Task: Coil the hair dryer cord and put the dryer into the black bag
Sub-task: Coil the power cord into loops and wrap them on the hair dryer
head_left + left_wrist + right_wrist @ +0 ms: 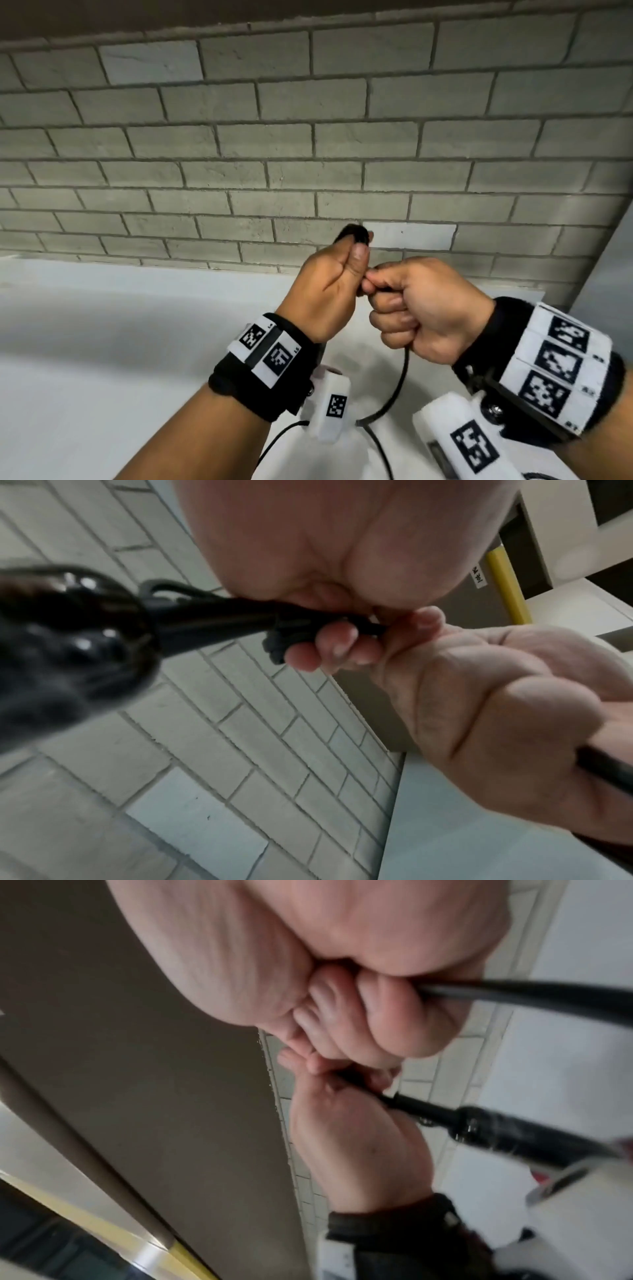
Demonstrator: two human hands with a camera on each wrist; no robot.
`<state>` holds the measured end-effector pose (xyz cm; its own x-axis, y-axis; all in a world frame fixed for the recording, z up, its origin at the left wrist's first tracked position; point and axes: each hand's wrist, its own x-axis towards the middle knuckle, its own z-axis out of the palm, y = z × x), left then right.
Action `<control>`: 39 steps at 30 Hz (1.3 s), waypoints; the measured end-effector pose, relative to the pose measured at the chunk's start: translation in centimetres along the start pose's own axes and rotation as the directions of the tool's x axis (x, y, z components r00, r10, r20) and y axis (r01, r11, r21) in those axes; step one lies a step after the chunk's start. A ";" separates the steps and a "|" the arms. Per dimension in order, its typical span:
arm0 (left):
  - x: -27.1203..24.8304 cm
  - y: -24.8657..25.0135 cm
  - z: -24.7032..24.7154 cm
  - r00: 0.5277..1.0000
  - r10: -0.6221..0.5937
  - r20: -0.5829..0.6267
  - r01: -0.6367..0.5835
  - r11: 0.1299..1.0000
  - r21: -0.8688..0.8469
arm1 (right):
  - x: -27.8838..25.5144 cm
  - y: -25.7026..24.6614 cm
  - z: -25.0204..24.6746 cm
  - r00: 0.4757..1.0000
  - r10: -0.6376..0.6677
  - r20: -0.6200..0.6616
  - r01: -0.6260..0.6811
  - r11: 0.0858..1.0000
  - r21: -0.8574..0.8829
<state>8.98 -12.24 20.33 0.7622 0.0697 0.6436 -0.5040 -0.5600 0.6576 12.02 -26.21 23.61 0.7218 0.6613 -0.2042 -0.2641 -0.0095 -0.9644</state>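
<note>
cord (394,397) is hanging from the right hand (424,308), fingers clenched on it; left hand (329,291) is gripping the dryer (68,647) above the bench (102,342). keeping loops even and snug looks wise.

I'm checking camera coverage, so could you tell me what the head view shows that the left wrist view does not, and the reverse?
Only the head view shows both wristbands with their markers and the cord hanging slack below the right hand toward the white counter.

Only the left wrist view shows the glossy black dryer body close up, blurred, and a yellow bar behind.

Both show the left hand gripping the dryer, the right hand pinching the cord beside it, and the grey brick wall.
</note>
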 end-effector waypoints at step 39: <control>-2.5 2.0 -1.4 0.915 -0.054 0.401 0.151 0.965 -0.215 | -1.1 -5.3 -3.4 0.873 -0.214 0.438 0.479 0.209 -0.852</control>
<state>5.46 -12.42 20.60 0.8870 -0.2370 0.3963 -0.4586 -0.3518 0.8161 14.80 -29.43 28.35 0.4062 0.9081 0.1016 0.8361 -0.3245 -0.4423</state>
